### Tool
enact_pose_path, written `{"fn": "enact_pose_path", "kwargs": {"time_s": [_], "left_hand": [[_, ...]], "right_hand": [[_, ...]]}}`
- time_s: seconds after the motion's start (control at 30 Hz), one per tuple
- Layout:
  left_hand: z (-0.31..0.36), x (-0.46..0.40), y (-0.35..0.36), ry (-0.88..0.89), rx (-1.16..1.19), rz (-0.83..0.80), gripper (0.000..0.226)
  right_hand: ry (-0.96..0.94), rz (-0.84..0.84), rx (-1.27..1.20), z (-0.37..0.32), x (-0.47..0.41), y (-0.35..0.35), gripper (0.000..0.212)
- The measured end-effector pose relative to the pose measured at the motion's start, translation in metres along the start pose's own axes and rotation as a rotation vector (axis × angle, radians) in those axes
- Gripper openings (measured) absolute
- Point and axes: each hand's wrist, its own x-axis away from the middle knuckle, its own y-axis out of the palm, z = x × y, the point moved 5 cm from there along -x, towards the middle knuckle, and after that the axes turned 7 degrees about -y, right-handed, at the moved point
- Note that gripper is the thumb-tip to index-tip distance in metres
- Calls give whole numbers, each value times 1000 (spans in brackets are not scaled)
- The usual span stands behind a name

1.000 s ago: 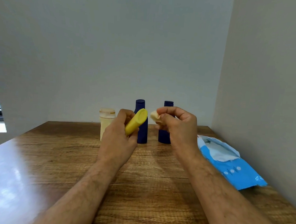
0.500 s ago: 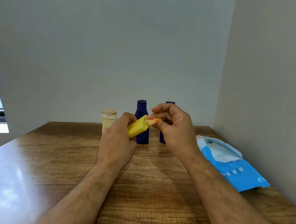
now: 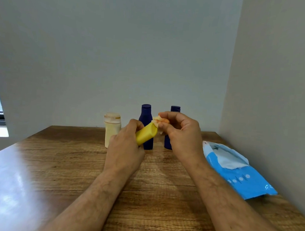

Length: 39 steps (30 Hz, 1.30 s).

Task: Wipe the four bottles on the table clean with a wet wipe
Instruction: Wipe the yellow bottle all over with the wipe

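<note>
Wooden table (image 3: 160, 197) against grey walls: at frame centre, the left hand (image 3: 124, 149) grips a tilted yellow bottle (image 3: 145, 135) while right hand (image 3: 181, 133) fingers pinch a crumpled wet wipe (image 3: 159, 122) on its upper end; 3 bottles stand behind, blue wipes pack (image 3: 241, 175) at right

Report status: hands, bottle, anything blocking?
Left hand grips yellow bottle. Right hand pinches wet wipe at its top end. Nothing blocking.
</note>
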Motion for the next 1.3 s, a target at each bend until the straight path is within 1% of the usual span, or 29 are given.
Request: {"fn": "enact_pose_path", "kwargs": {"time_s": [0.17, 0.23, 0.4, 0.57, 0.63, 0.77, 0.83, 0.93, 1.0, 1.07, 1.13, 1.17, 1.23, 1.3], "left_hand": [[-6, -3, -1, -53, 20, 21, 49], [-7, -3, -3, -60, 19, 22, 47], [-4, -3, -3, -55, 14, 20, 49], [-4, -3, -6, -59, 22, 41, 49], [-6, -5, -8, -67, 35, 58, 51], [-6, -5, -10, -33, 23, 56, 51], [-2, -2, -12, 10, -1, 50, 48], [2, -1, -11, 56, -49, 40, 51], [2, -1, -10, 55, -28, 34, 52], [2, -1, -8, 38, 16, 30, 53], [-3, -3, -7, 8, 49, 48, 55], [-5, -4, -6, -9, 60, 57, 57], [-9, -5, -6, -24, 77, 62, 58], [-9, -5, -7, -13, 85, 62, 58]], "right_hand": [[38, 65, -205, 1, -1, 2, 33], [46, 71, -245, 0, -1, 0, 33], [23, 7, -180, -2, 1, 3, 22], [-50, -57, 74, -4, 0, 3, 16], [-40, -91, 94, -3, 0, 4, 12], [-42, -143, 84, -6, 2, 7, 16], [-29, -105, 94, -5, 2, 5, 14], [-63, 29, 231, -5, 1, -3, 13], [-96, 67, 292, -6, 1, -5, 13], [-119, 48, 294, -9, 2, -4, 16], [-171, -27, 303, -11, 4, 1, 27], [-195, -72, 293, -12, 5, 4, 28], [-196, -123, 224, -11, 7, 9, 24], [-150, -132, 156, -9, 7, 9, 19]]}}
